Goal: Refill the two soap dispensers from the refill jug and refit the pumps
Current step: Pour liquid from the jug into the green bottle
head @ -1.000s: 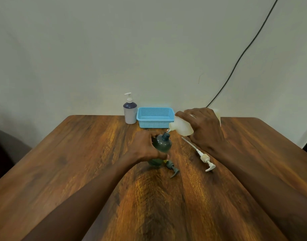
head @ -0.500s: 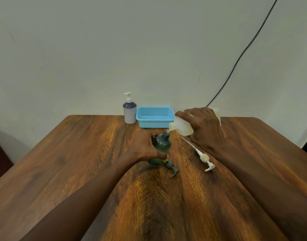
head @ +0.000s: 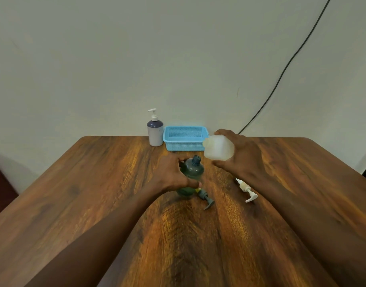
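Wood-grain table here, so going left to right: at the back sits a white dispenser with its pump on, touching or just beside a blue basket. Nearer the middle, the left hand is wrapped around the green dispenser, which stands upright on the table with its neck open. Its dark pump lies on the wood right in front of it. Up and to the right, the right hand is clamped on the pale refill jug, held in the air beside the open neck and not over it; I can't see the spout from this angle. A white pump lies on the table under that wrist. My take for pouring well: keep the bottle pinned like that, bring the spout right above the neck before tipping, and go slow, since that opening looks narrow and soap on the threads would make screwing the pump back messy.
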### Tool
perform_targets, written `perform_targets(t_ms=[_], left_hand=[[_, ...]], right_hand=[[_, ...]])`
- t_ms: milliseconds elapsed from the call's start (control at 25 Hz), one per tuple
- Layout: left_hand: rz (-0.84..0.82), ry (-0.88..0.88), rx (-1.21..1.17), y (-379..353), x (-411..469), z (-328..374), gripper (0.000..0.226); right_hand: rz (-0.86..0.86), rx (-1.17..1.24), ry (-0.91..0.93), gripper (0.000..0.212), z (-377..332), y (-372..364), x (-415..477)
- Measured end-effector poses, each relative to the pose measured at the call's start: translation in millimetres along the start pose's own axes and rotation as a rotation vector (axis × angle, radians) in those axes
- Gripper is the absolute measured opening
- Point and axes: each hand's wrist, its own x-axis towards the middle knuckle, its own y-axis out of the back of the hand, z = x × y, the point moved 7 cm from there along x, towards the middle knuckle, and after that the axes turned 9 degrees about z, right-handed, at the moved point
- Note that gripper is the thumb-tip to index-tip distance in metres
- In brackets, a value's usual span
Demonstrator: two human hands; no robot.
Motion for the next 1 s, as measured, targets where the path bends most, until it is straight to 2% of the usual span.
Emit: perform_targets(t_ms=[160,400,760,920,1000], left_hand=[[0.016,0.053,-0.003,5,-3,-11,0.067],[0.015,0.090,-0.035,13,-11,-21,0.076],[0.034,0.109,-0.086,18,-19,-24,0.064],[0.016,0.137,-0.080,15,-20,-24,0.069],[0.014,0.140,-0.074,14,-21,-23,0.070]], right_hand=[[0.014,0.040,-0.260,0.089,21,-8,-6],[-0.016,0.156,-0.476,0.100,48,-34,-21],[-0.065,0.227,-0.567,0.101,61,-47,-36],[-0.131,0.228,-0.555,0.105,59,-45,-37],[-0.089,0.209,-0.532,0.106,51,-38,-36]])
